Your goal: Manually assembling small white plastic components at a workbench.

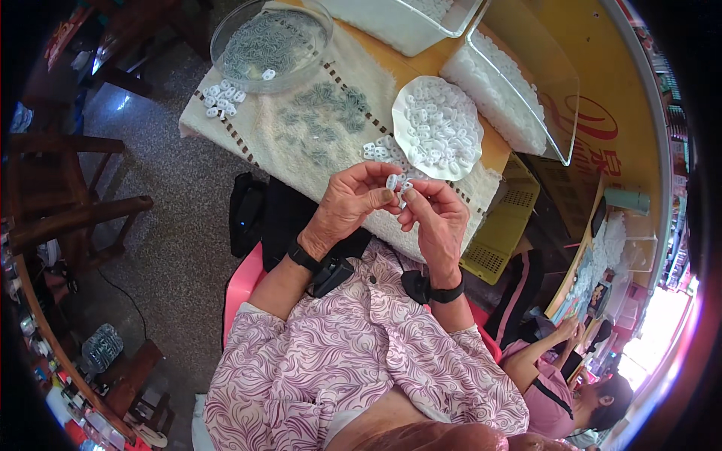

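Note:
Above the near edge of a cream cloth (259, 120), my two hands meet, fingertips almost touching. My left hand (342, 203) pinches a small white two-holed plastic piece (392, 182) between thumb and fingers. Another small white plastic piece (407, 186) is pinched in my right hand (438, 222), partly covered by the fingers. Just beyond them, loose white pieces (382, 150) lie beside a white scalloped dish (398, 113) heaped with more. Small grey pieces resembling springs (323, 105) are scattered over the cloth's middle.
A clear round basin (263, 85) of the grey pieces stands far left, near a small white pile (223, 99). Clear bins (560, 150) with white pieces stand far right. A yellow-green crate (511, 210) is below the table's right side. Another person (553, 383) sits at right.

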Tool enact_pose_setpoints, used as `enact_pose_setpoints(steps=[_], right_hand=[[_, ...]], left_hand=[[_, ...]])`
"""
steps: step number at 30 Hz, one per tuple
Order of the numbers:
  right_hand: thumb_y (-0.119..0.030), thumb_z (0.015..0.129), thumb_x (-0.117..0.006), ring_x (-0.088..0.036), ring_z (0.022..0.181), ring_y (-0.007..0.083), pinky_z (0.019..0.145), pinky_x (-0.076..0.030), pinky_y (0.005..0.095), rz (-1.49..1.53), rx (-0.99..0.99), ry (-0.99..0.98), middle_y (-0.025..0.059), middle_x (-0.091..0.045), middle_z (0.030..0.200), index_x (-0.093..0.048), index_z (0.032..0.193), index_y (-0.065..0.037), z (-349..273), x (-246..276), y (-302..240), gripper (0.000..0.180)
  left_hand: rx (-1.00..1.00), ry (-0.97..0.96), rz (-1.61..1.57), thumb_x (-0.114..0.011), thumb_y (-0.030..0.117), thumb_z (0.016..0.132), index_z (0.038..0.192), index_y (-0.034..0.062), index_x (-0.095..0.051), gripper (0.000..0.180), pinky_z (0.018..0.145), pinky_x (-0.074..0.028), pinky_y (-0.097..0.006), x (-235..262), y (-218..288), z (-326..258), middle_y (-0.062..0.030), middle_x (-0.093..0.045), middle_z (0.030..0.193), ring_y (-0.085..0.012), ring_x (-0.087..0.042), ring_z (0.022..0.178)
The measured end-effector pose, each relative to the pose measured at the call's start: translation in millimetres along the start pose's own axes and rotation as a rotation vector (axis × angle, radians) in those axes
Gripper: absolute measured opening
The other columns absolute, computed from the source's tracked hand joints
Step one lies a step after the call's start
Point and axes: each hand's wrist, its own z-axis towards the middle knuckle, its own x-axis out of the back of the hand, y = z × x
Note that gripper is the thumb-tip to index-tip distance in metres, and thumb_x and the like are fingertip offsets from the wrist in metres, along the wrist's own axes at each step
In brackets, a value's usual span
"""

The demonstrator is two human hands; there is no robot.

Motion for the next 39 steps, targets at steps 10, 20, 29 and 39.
enact_pose_setpoints(steps=[10,20,29,39], right_hand=[[-0.001,0.087,-0.062,-0.062,0.060,0.0098,0.051,-0.050,0.0215,-0.076,0.046,0.037,0.0089,-0.067,0.081,-0.061,0.100,0.005,-2.2,-2.7,3.6,0.014],[0.000,0.088,-0.061,-0.063,0.061,0.0092,0.051,-0.051,0.0203,-0.144,0.109,0.036,0.0074,-0.066,0.078,-0.061,0.100,0.005,-2.2,-0.3,6.8,0.013],[0.000,0.088,-0.060,-0.063,0.061,0.0092,0.052,-0.051,0.0201,-0.162,0.093,0.024,0.0077,-0.066,0.077,-0.061,0.100,0.005,-2.9,-1.1,6.4,0.013],[-0.001,0.088,-0.060,-0.062,0.061,0.0091,0.052,-0.051,0.0199,-0.153,0.053,0.021,0.0079,-0.066,0.076,-0.061,0.100,0.005,-2.2,-1.2,7.8,0.013]], left_hand=[[-0.048,0.021,0.144,-0.064,-0.001,0.086,0.117,-0.0039,-0.057,0.032,0.077,-0.055,-0.028,0.3,1.3,-3.6,-0.0083,-0.064,0.097,-0.0150,-0.065,0.083],[-0.054,0.041,0.295,-0.063,-0.002,0.086,0.115,-0.0027,-0.058,0.029,0.076,-0.054,-0.026,-2.5,4.2,-5.7,-0.0071,-0.064,0.098,-0.0132,-0.065,0.082],[-0.085,0.044,0.406,-0.062,-0.002,0.087,0.115,-0.0033,-0.058,0.028,0.077,-0.054,-0.026,-10.8,7.5,-7.1,-0.0051,-0.063,0.099,-0.0110,-0.063,0.085],[-0.098,0.063,0.436,-0.062,-0.002,0.087,0.115,-0.0034,-0.059,0.028,0.078,-0.053,-0.025,-9.5,5.2,-7.1,-0.0050,-0.063,0.101,-0.0101,-0.062,0.088]])
